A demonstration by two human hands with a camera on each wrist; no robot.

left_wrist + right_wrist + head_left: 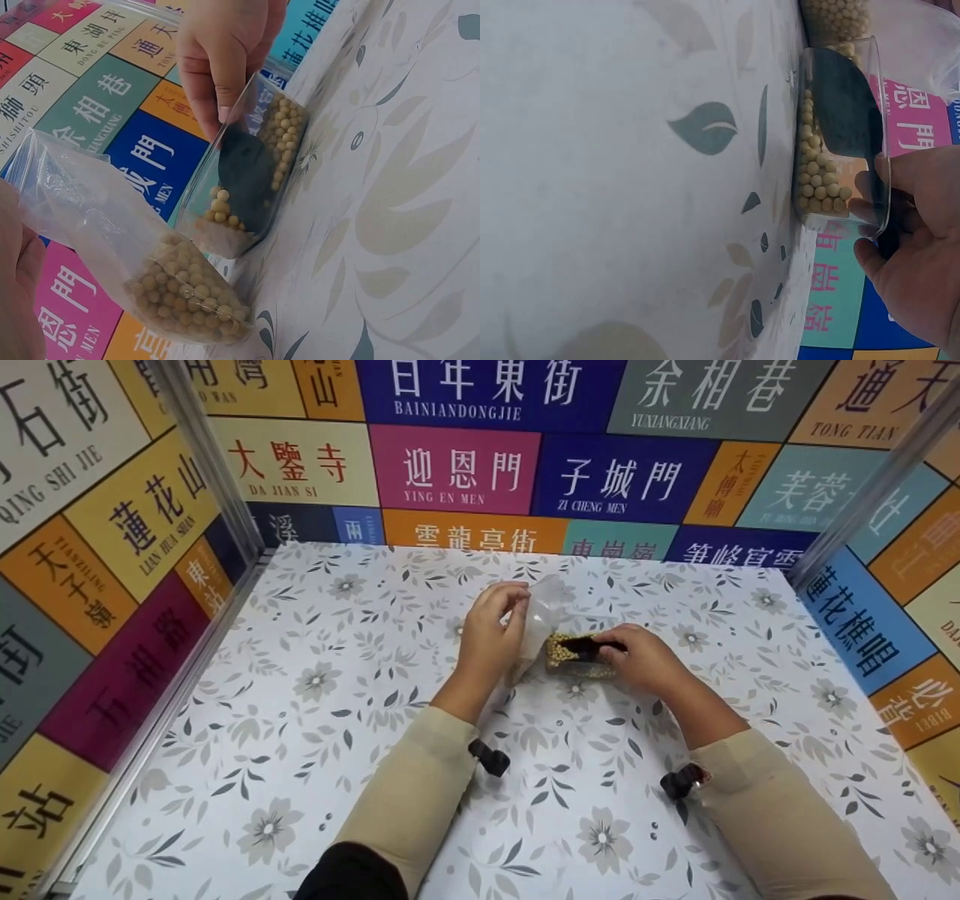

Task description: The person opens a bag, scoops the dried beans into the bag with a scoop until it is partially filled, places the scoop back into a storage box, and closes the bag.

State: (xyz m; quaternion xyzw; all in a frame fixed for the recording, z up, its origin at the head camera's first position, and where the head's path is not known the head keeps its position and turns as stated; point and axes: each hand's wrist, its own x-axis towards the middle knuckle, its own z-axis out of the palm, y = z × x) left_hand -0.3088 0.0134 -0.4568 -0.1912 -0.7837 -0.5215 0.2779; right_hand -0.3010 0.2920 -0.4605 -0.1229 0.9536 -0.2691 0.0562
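Observation:
My left hand [491,631] grips the upper part of a clear plastic bag [541,611], its thumb and fingers curled at the top. Round yellow soybeans [184,292] fill the bottom of that bag in the left wrist view. Just right of it stands a clear rectangular container [585,669], partly filled with the same soybeans [821,180]. A black scoop [844,105] dips into the container, its blade among the beans. The handle of the scoop is in my right hand [641,660], with the thumb over the container's near-right rim.
A white tablecloth [420,840] with grey leaves and flowers covers the table. Colourful panels with Chinese street names [454,469] form walls at the back and sides, with metal posts [214,450] at the corners. Small black devices [491,757] sit on both wrists.

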